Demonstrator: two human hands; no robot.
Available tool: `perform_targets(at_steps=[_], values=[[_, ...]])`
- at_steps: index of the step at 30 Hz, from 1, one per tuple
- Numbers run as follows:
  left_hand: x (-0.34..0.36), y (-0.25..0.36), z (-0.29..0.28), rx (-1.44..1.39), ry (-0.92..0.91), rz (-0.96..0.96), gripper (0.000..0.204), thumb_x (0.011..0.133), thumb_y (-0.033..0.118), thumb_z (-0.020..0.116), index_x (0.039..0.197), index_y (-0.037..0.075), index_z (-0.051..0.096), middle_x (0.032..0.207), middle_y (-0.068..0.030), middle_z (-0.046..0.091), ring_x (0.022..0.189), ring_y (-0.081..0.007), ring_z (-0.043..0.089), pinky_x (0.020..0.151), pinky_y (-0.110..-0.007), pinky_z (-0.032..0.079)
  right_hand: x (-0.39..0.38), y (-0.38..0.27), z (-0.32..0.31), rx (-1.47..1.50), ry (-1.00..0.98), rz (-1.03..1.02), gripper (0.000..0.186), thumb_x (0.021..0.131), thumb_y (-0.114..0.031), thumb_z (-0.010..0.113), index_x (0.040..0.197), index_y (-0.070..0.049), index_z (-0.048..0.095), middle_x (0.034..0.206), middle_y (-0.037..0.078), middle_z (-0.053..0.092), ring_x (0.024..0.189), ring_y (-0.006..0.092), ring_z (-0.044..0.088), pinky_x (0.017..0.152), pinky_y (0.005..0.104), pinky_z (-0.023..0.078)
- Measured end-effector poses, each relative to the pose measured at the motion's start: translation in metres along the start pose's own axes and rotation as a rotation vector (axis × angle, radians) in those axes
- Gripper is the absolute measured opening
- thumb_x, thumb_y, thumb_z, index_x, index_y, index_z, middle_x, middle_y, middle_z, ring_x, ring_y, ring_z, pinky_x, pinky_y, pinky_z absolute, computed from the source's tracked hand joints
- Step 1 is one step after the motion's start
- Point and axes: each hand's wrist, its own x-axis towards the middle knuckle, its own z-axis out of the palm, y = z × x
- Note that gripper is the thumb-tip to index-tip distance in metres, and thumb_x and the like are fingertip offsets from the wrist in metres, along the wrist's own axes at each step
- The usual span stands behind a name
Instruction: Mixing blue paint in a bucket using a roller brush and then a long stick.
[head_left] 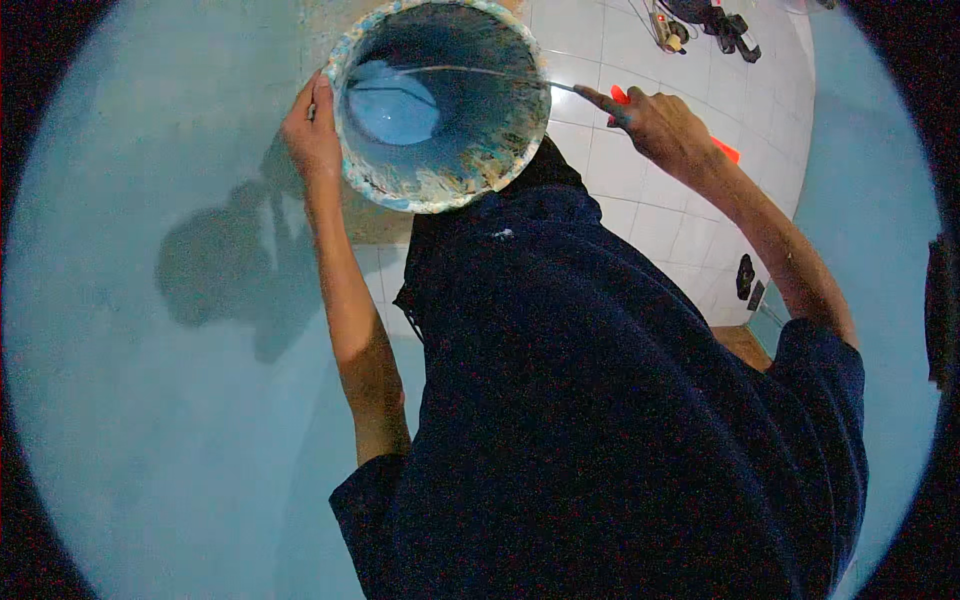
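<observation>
A paint-spattered bucket [470,165], tilted so its mouth faces me, holds pale blue paint [395,110] on its left side. My left hand [314,130] is closed on the bucket's left rim, thumb at the edge and the other fingers mostly hidden. To the right of the bucket, my right hand [665,125] is wrapped around the orange handle of what looks like a paint roller [724,150]. Its index finger stretches along the thin metal rod, which runs over the rim into the bucket. The tool's head cannot be made out.
A light blue wall [120,400] rises close on my left, bearing shadows. White floor tiles [640,170] lie beyond the bucket and to the right. Dark cords and small items [715,20] lie at the far right. Another blue wall [860,160] stands on the right.
</observation>
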Motion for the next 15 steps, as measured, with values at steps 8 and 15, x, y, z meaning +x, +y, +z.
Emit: perform_targets(at_steps=[8, 15], values=[[0.004, -0.002, -0.002, 0.002, 0.014, 0.023, 0.04, 0.092, 0.028, 0.056, 0.113, -0.006, 0.06, 0.107, -0.0186, 0.065, 0.097, -0.0246, 0.061, 0.085, -0.032, 0.045, -0.026, -0.05, -0.014, 0.129, -0.056, 0.087, 0.065, 0.091, -0.013, 0.049, 0.146, -0.021, 0.017, 0.081, 0.016, 0.057, 0.059, 0.0291, 0.061, 0.053, 0.0401, 0.052], [0.004, 0.011, -0.002, -0.038, -0.025, 0.009, 0.037, 0.092, 0.026, 0.056, 0.112, -0.004, 0.061, 0.1, -0.0154, 0.065, 0.09, -0.0221, 0.061, 0.079, -0.031, 0.047, -0.026, -0.071, -0.022, 0.276, -0.137, 0.148, 0.07, 0.087, -0.003, 0.051, 0.147, -0.022, 0.018, 0.079, 0.021, 0.063, 0.058, 0.0321, 0.062, 0.053, 0.0446, 0.052]])
